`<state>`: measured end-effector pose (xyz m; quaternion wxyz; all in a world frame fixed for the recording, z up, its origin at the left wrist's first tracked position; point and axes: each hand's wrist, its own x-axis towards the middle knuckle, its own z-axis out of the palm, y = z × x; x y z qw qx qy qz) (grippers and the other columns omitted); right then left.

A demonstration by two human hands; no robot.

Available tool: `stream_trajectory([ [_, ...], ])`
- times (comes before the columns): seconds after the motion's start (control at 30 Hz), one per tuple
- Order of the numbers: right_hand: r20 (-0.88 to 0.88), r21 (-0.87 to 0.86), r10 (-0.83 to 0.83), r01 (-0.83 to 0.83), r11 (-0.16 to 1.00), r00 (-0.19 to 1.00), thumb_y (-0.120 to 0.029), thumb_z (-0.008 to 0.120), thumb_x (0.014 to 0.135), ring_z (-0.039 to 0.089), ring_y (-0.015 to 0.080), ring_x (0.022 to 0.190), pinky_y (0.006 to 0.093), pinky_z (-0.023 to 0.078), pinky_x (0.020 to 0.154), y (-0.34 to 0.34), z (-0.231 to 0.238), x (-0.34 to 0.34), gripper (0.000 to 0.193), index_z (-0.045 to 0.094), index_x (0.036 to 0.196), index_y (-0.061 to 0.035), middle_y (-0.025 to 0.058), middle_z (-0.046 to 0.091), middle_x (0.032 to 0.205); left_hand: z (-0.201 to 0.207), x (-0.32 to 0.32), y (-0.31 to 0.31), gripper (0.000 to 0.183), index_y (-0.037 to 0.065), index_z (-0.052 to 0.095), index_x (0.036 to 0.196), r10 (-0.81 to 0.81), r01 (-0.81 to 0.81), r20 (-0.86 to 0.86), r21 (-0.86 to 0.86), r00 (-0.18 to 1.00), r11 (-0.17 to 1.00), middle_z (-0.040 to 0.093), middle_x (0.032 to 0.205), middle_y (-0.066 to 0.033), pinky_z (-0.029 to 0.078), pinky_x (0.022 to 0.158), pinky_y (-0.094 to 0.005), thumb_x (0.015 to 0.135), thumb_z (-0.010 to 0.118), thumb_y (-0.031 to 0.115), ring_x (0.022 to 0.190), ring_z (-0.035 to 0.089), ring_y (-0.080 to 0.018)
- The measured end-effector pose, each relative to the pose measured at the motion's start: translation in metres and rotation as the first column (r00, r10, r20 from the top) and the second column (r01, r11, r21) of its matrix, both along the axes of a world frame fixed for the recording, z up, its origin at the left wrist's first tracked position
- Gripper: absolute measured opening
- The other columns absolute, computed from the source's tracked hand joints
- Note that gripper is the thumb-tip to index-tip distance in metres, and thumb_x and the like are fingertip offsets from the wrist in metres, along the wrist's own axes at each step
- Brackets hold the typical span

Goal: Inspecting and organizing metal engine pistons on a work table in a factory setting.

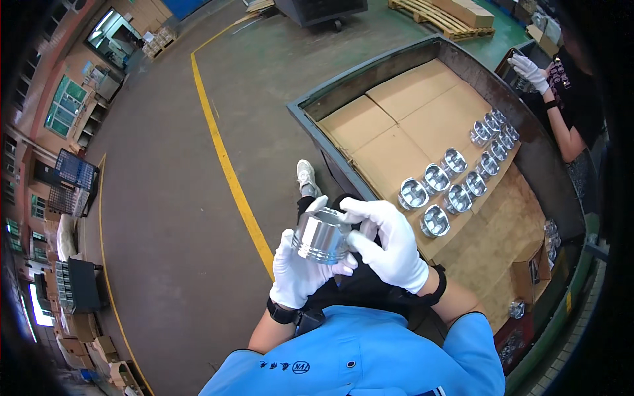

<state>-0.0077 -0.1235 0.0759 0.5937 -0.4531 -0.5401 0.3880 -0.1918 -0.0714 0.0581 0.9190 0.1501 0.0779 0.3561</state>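
A shiny metal piston (321, 236) is held up in front of my body, its ring grooves toward the lower end. My left hand (297, 274), in a white glove, wraps round its left side and underside. From the right, my white-gloved right hand (394, 249) grips the piston with thumb and fingers against its side and upper rim. To the right, several more pistons (436, 178) stand in rows on cardboard (396, 142) inside a large grey metal bin, their hollow ends facing up.
The bin's rim (310, 125) runs close beyond my right hand. A small open carton (525, 274) and a loose piston (517, 309) lie at its near right. Across the bin is a co-worker's gloved hand (528, 71). A yellow floor line (228, 165) passes on my left.
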Motion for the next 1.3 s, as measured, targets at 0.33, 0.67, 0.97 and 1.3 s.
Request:
stream_trajectory([
  [0.33,0.443,0.357,-0.223,0.058,0.932,0.868,-0.021,0.082,0.077,0.066,0.0333,0.095,0.0415,0.052,0.084,0.013,0.002,-0.008,0.069,0.057,0.137,0.0004,0.0165,0.067,0.109,0.006,0.005,-0.005,0.094,0.011,0.027,0.158,0.245,-0.189,-0.227,0.243,0.943,0.951,0.050,0.145,-0.0195,0.061,0.085,-0.0554,0.089,0.071,0.057,0.112,0.065,-0.0410],
  [0.67,0.430,0.313,-0.201,0.063,0.948,0.880,-0.008,0.076,0.075,0.067,0.0323,0.090,0.0395,0.053,0.079,0.013,-0.005,-0.008,0.066,0.059,0.137,-0.0002,0.0165,0.067,0.108,0.005,0.001,-0.007,0.108,0.015,0.019,0.161,0.208,-0.151,-0.253,0.226,0.945,0.962,0.046,0.151,-0.0142,0.053,0.104,-0.0553,0.079,0.087,0.023,0.131,0.056,-0.0339],
  [0.97,0.439,0.341,-0.178,0.020,0.940,0.881,-0.004,0.075,0.074,0.068,0.0372,0.101,0.0409,0.055,0.087,0.015,-0.006,-0.006,0.069,0.055,0.140,0.0020,0.0212,0.067,0.118,-0.002,-0.005,-0.007,0.121,0.016,0.013,0.163,0.301,-0.162,-0.379,0.357,0.875,0.920,0.047,0.146,-0.0152,0.054,0.101,-0.0538,0.068,0.088,0.006,0.131,0.055,-0.0351],
  [1.3,0.426,0.278,-0.117,-0.007,0.960,0.897,-0.001,0.075,0.074,0.069,0.0360,0.103,0.0400,0.055,0.088,0.015,-0.007,-0.008,0.068,0.055,0.139,0.0033,0.0209,0.068,0.121,0.013,-0.003,-0.011,0.119,0.019,0.011,0.164,0.283,-0.228,-0.332,0.195,0.900,0.954,0.044,0.150,-0.0164,0.050,0.106,-0.0536,0.074,0.089,0.019,0.133,0.053,-0.0357],
])
